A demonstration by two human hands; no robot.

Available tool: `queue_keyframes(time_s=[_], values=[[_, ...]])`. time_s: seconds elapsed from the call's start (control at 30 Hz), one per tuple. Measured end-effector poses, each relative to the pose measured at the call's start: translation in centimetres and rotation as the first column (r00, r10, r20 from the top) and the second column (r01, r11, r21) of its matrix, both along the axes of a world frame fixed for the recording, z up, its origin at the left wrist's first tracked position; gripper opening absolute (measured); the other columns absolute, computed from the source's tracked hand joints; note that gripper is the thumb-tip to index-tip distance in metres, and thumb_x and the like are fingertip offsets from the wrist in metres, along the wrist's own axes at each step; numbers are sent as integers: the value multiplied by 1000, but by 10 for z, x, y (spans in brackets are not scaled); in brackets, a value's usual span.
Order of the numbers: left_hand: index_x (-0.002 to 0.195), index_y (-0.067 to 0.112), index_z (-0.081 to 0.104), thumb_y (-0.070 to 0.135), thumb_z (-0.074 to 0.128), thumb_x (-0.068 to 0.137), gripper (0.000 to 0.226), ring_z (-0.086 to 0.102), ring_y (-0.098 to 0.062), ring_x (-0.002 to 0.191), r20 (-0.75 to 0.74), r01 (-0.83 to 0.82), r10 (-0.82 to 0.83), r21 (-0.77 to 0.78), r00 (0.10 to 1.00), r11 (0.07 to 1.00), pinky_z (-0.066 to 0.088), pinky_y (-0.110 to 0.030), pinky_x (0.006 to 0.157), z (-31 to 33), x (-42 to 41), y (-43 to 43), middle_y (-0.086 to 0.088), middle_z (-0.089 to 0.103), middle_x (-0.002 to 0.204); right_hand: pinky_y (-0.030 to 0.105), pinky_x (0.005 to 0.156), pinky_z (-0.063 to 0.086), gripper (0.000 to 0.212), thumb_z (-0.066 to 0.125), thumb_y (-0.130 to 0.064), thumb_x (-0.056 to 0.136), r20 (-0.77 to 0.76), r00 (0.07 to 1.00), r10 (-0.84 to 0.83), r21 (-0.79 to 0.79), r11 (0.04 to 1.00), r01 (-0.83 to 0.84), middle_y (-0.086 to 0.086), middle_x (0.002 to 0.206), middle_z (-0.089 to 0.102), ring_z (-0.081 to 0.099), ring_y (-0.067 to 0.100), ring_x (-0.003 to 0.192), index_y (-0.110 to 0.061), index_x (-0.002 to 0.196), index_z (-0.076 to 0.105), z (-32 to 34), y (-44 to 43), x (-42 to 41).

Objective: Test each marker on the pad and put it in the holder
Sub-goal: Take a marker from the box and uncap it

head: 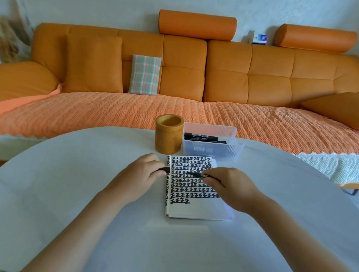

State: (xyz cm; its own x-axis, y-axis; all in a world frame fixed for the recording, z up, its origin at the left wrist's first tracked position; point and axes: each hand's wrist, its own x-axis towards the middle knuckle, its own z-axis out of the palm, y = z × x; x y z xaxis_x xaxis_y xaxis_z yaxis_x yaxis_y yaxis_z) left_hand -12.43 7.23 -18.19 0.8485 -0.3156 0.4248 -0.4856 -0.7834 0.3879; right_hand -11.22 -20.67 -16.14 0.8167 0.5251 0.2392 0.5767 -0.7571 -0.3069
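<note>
Over the pad (202, 208), right fingers (212, 180) pinch marker (195, 174), left fingers (158, 173) seemingly cap (165, 169)

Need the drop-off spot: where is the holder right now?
In the head view, the holder stands upright just left of the clear bin, beyond the top-left corner of the pad.

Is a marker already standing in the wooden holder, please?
No, nothing sticks out of the wooden holder; spare markers lie in the clear bin beside it.
</note>
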Motion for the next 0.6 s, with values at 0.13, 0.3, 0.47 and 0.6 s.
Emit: queue_keyframes(time_s=[0.13,0.3,0.47,0.6], values=[[117,25,67,27,62,93,24,54,-1,89,-85,-35,23,-138,996,990,40,-12,75,-7,-5,-14,16,53,97,26,72,42,36,48,-20,102,-35,999,-7,170,985,13,-18,90,49,53,7,81,-28,137,54,-8,-5,2],[106,29,68,35,65,90,17,45,0,95,-78,-78,67,-147,995,986,40,-21,80,-11,-6,-32,20,52,93,19,76,47,43,52,-4,97,-56,998,-40,390,919,59,-15,107,53,57,7,79,-38,123,55,-5,-6,-6],[104,23,71,35,65,90,20,42,-3,100,-40,-48,44,-91,998,995,40,-24,85,-19,-9,-33,13,53,97,32,71,55,55,36,8,89,-279,958,68,586,803,113,-4,111,56,62,16,82,-23,126,64,-7,-6,-13],[115,23,68,38,60,92,28,41,-1,109,-81,-33,24,-111,996,993,40,-23,92,-22,-14,-33,15,51,107,24,80,53,64,45,16,87,-266,962,58,553,827,103,-2,111,62,61,11,92,-31,127,60,-14,0,-19]])
